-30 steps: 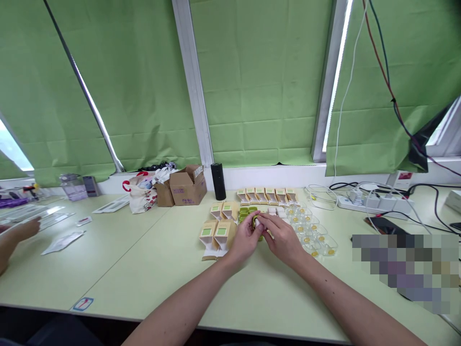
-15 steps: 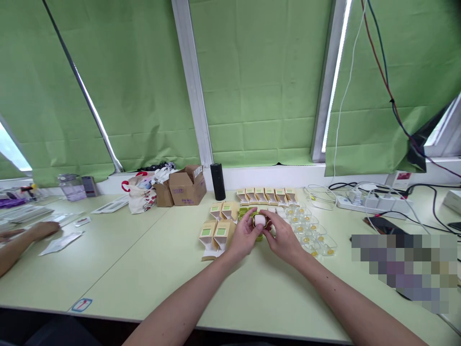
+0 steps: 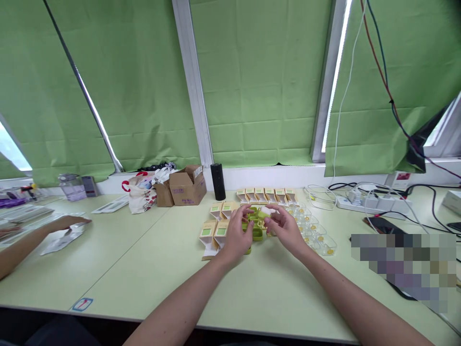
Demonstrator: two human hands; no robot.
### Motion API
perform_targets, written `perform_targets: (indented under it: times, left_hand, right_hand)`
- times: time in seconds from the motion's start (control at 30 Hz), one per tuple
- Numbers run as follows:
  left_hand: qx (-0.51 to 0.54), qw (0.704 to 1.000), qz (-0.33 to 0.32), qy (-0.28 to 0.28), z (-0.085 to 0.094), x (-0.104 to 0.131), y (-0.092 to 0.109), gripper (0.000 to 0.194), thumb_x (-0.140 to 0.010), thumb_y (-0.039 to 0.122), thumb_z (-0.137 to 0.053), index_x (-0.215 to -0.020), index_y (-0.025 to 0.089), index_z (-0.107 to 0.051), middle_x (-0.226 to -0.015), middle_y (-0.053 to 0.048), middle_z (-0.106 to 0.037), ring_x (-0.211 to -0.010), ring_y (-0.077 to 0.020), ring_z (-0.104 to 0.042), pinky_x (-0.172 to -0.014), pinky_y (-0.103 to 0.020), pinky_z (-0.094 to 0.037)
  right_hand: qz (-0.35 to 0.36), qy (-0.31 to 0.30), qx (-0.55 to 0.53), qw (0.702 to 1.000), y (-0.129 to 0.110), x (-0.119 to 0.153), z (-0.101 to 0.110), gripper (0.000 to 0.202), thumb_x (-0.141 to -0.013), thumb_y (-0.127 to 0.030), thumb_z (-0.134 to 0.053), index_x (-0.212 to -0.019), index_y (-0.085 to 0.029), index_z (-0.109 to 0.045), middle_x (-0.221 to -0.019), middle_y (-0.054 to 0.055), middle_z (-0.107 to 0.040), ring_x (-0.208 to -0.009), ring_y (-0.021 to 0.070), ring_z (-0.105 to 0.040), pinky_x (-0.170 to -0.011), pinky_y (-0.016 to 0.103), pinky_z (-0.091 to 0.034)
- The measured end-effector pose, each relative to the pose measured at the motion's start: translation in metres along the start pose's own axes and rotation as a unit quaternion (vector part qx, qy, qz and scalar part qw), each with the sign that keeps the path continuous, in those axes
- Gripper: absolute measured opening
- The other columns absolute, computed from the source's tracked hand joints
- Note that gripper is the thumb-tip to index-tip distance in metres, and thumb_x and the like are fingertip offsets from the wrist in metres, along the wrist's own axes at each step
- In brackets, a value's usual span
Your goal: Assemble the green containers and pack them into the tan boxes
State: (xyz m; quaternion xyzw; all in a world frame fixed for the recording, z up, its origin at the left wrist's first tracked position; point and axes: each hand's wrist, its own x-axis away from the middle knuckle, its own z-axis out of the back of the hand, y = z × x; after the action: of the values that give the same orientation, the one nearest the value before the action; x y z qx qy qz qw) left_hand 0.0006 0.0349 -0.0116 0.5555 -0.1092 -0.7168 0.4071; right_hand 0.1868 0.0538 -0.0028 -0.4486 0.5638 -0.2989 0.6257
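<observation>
My left hand [image 3: 238,233] is open, its fingers apart and curved beside several small green cases [image 3: 257,234] on the table. Between thumb and fingers of my right hand [image 3: 287,229] is a small white-and-green case [image 3: 265,213], tilted above the group. My left fingertips reach close to it without visibly gripping it. Beige cartons with green labels [image 3: 207,232] stand open to the left of my left hand, and a row of similar cartons [image 3: 265,194] lies behind. Clear plastic holders with yellow centres [image 3: 321,239] are to the right, partly hidden by my right hand.
At the back stand a black cylinder [image 3: 217,181], a cardboard box [image 3: 187,186] and a white bag [image 3: 141,196]. A power strip [image 3: 374,204] with cables and a dark phone lie right. Another person's hand [image 3: 68,222] reaches over papers at far left.
My hands have moved apart; the left has let go of the white-and-green case, which is now tilted in my right hand. More green cases show. The other person's hand moved right.
</observation>
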Motion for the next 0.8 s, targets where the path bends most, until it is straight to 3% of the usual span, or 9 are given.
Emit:
perform_targets:
  times: [0.13,0.27,0.53,0.67,0.8]
  left_hand:
    - [-0.139,0.982,-0.131,-0.007,0.0023,0.0017,0.0023,0.051,-0.099,0.011,-0.057,-0.147,0.027,-0.056,-0.142,-0.012,-0.062,-0.131,-0.0321,-0.049,-0.109,-0.052,-0.047]
    - [-0.200,0.963,-0.177,-0.022,0.0029,0.0021,0.0039,0.055,-0.099,0.007,-0.053,-0.149,0.029,-0.057,-0.145,-0.013,-0.057,-0.132,-0.0328,-0.044,-0.108,-0.053,-0.048]
    - [-0.211,0.958,-0.193,-0.018,0.0041,-0.0010,0.0016,0.054,-0.101,0.015,-0.060,-0.153,0.027,-0.054,-0.137,-0.015,-0.062,-0.127,-0.0341,-0.048,-0.103,-0.057,-0.052]
    - [-0.190,0.966,-0.173,-0.015,0.0042,-0.0011,-0.0005,0.052,-0.099,0.018,-0.064,-0.150,0.025,-0.057,-0.137,-0.015,-0.063,-0.128,-0.0348,-0.048,-0.105,-0.060,-0.052]
    - [-0.132,0.982,-0.136,-0.021,0.0031,-0.0016,-0.0027,0.049,-0.097,0.017,-0.066,-0.145,0.025,-0.062,-0.133,-0.013,-0.066,-0.128,-0.0337,-0.050,-0.109,-0.060,-0.049]
  right_hand:
    - [-0.060,0.005,-0.057,0.997,-0.0024,-0.0013,-0.0011,0.066,-0.074,-0.069,-0.085,-0.114,-0.020,-0.065,-0.068,0.000,-0.072,-0.056,0.0164,-0.064,-0.057,0.033,-0.057]
    - [-0.094,0.012,-0.083,0.992,-0.0006,-0.0018,-0.0037,0.067,-0.070,-0.073,-0.086,-0.106,-0.020,-0.068,-0.067,0.001,-0.071,-0.057,0.0181,-0.066,-0.050,0.030,-0.053]
    - [-0.067,-0.003,-0.068,0.995,0.0028,-0.0006,-0.0026,0.061,-0.078,-0.078,-0.076,-0.097,-0.020,-0.071,-0.074,0.002,-0.070,-0.063,0.0181,-0.068,-0.049,0.026,-0.051]
    - [-0.047,-0.008,-0.043,0.998,0.0045,0.0025,-0.0002,0.056,-0.086,-0.076,-0.070,-0.095,-0.020,-0.072,-0.077,0.003,-0.068,-0.068,0.0176,-0.065,-0.049,0.024,-0.047]
    - [-0.044,-0.009,-0.030,0.999,0.0075,0.0039,-0.0009,0.058,-0.086,-0.078,-0.068,-0.095,-0.020,-0.073,-0.075,0.003,-0.066,-0.069,0.0187,-0.064,-0.049,0.025,-0.046]
